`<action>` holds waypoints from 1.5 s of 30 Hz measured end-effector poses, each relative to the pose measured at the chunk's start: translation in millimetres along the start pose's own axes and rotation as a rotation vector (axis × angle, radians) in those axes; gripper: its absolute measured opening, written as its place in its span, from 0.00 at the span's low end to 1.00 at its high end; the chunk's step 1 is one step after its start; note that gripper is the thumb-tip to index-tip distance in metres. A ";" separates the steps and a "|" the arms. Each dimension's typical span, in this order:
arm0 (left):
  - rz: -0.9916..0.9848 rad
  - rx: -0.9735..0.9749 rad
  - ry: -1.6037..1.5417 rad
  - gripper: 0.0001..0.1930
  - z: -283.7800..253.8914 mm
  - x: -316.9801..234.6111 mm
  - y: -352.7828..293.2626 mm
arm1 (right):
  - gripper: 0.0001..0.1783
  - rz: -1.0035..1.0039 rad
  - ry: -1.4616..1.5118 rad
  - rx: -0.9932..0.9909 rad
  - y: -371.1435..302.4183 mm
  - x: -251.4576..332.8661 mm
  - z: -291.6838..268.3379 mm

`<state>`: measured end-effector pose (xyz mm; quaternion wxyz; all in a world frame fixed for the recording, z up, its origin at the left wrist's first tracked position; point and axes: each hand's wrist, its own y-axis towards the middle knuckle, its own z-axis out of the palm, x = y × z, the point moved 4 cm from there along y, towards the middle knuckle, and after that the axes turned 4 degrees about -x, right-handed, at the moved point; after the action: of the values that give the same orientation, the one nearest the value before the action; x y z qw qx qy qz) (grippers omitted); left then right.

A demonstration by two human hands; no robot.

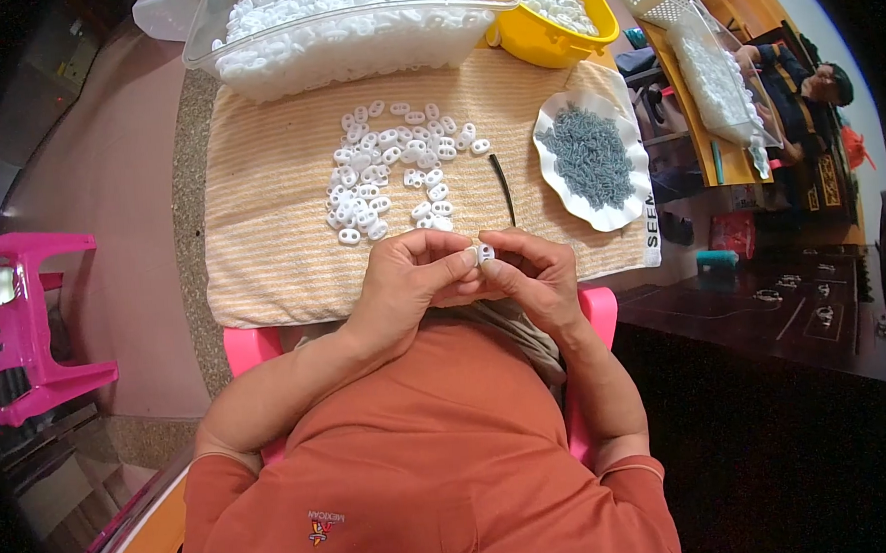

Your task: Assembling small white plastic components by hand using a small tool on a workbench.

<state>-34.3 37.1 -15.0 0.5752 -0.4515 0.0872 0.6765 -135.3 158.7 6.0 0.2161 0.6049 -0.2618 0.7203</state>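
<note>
In front of my body, both hands are together at the near edge of a striped towel [278,185]. My left hand [413,278] and my right hand [535,275] pinch a small white two-hole plastic piece [486,254] between thumbs and fingers. Part of that piece is hidden by the fingertips. Beyond my hands, a loose pile of similar white oval pieces [362,163] lies on the towel. To the right stands a white wavy-rimmed plate [620,217] with many tiny grey-blue, spring-like parts [589,154]. A thin black rod [503,188] lies between pile and plate.
A clear bin [351,56] full of white pieces and a yellow tub [551,48] stand at the far edge. A pink stool [30,328] is on the left. At far right, another person [804,92] sits by a table with another clear bin [718,72].
</note>
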 end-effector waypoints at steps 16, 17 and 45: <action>0.007 0.036 -0.030 0.07 0.6 4.5 0.6 | 0.11 0.076 0.035 -0.034 0.5 -7.7 -4.2; 0.007 0.036 -0.029 0.07 0.3 4.0 0.7 | 0.11 0.085 0.051 -0.032 0.4 -6.1 -3.0; 0.043 -0.046 -0.040 0.09 -2.3 2.7 -1.3 | 0.11 0.093 0.007 -0.197 -4.6 -10.5 -1.3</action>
<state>-31.8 37.9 -17.7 0.5518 -0.4489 0.0698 0.6994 -131.6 163.0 -3.9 0.2415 0.5655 -0.3584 0.7025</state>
